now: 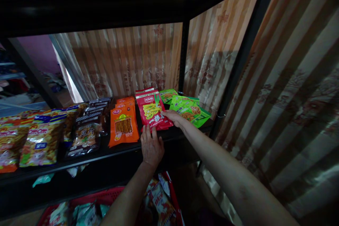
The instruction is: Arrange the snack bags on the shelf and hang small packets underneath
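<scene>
A red snack packet [149, 107] with yellow and green pictures leans face up on the dark shelf [102, 147], with at least one more red packet edge showing beneath it. My right hand [173, 117] grips its lower right side, thumb over the front. At the bottom edge my left hand [152, 146] rests its outstretched fingers against the packet, palm down. Orange snack packets [123, 125] lie in an overlapping row just left of it. To the right, green snack packets [186, 108] are fanned out loosely near the shelf's corner post.
Dark bean-snack packs [86, 136] and yellow snack bags [41, 144] line the shelf farther left. Below stands a red basket [111, 193] with several packets in it. A black upright post [184, 56] and a striped curtain [127, 61] bound the shelf's back; another shelf hangs overhead.
</scene>
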`<state>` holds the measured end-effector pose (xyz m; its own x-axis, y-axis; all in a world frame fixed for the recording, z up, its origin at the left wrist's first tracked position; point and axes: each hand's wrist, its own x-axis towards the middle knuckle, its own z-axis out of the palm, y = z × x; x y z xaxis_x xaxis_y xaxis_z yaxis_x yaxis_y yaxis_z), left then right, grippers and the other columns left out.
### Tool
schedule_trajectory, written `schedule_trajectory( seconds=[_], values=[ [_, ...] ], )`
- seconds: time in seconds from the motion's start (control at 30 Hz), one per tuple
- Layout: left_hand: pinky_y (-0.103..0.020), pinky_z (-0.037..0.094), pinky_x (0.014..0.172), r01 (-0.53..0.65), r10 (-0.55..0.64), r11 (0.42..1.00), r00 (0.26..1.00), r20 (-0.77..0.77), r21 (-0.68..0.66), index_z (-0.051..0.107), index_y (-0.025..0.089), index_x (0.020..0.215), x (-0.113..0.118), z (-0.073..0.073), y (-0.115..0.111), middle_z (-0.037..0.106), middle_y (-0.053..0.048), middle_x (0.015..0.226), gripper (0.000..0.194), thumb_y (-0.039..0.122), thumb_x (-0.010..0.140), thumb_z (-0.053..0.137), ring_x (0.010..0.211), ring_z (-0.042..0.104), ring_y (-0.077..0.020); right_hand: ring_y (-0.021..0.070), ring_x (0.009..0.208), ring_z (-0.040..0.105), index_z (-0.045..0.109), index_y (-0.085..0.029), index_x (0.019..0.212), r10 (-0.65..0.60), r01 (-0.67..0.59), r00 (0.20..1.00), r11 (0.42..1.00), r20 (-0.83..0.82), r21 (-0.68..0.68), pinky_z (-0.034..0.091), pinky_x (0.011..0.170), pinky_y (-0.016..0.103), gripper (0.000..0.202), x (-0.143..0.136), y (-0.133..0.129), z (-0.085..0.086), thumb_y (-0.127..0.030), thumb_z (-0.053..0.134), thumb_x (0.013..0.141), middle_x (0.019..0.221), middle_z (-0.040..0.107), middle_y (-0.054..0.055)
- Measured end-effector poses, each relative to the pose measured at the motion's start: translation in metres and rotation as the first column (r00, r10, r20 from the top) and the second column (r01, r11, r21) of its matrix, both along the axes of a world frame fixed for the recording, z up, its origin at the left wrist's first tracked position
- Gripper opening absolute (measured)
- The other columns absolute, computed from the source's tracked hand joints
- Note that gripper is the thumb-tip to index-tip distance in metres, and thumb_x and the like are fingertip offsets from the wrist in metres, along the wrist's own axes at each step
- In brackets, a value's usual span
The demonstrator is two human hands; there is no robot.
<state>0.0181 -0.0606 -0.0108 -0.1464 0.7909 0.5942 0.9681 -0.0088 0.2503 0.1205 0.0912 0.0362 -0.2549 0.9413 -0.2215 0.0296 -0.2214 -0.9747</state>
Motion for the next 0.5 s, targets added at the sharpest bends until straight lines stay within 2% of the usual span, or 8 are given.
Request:
schedule_trajectory(
  seconds=[0.1, 0.23, 0.37, 0.5],
  values=[
    [-0.051, 0.036, 0.104, 0.019, -0.019, 1.0, 0.999, 0.047, 0.004, 0.051, 0.004, 0.126, -0.001, 0.0, 0.004, 0.042, -0.025, 0.14, 0.045, 0.021, 0.084, 0.047, 0.133, 0.036, -0.0366, 0.0145, 0.059, 0.065, 0.067, -0.015, 0.083, -0.085, 0.082, 0.996, 0.995, 0.038, 0.06, 0.054, 0.06, 0.026, 0.01, -0.003, 0.002, -0.005, -0.022, 0.06, 0.082, 0.069, 0.071, 0.004],
    [-0.051, 0.033, 0.107, 0.013, -0.018, 0.999, 0.99, 0.14, 0.031, 0.054, 0.002, 0.12, 0.0, 0.003, 0.013, 0.04, -0.028, 0.14, 0.041, 0.022, 0.085, 0.046, 0.135, 0.033, -0.0365, 0.0139, 0.063, 0.065, 0.068, -0.016, 0.091, -0.18, 0.16, 0.977, 0.973, 0.115, 0.165, 0.051, 0.06, 0.023, 0.016, -0.01, 0.004, -0.015, -0.022, 0.055, 0.082, 0.077, 0.072, 0.003],
    [-0.051, 0.036, 0.105, -0.013, 0.006, 1.0, 0.973, 0.229, 0.027, 0.054, 0.002, 0.116, 0.003, 0.007, 0.021, 0.042, -0.028, 0.138, 0.039, 0.022, 0.084, 0.047, 0.131, 0.04, -0.0354, 0.0148, 0.071, 0.065, 0.068, -0.018, 0.099, -0.242, 0.185, 0.953, 0.941, 0.181, 0.282, 0.05, 0.065, 0.025, 0.024, -0.014, 0.005, -0.017, -0.027, 0.052, 0.082, 0.085, 0.072, 0.002],
    [-0.05, 0.036, 0.105, 0.012, -0.02, 0.999, 0.969, 0.246, 0.032, 0.054, 0.003, 0.116, 0.003, 0.006, 0.026, 0.042, -0.027, 0.138, 0.038, 0.02, 0.082, 0.047, 0.132, 0.039, -0.0344, 0.0167, 0.08, 0.065, 0.068, -0.021, 0.102, -0.299, 0.195, 0.924, 0.904, 0.239, 0.38, 0.05, 0.076, 0.027, 0.026, -0.014, 0.009, -0.015, -0.029, 0.051, 0.083, 0.089, 0.072, 0.002]
  ],
)
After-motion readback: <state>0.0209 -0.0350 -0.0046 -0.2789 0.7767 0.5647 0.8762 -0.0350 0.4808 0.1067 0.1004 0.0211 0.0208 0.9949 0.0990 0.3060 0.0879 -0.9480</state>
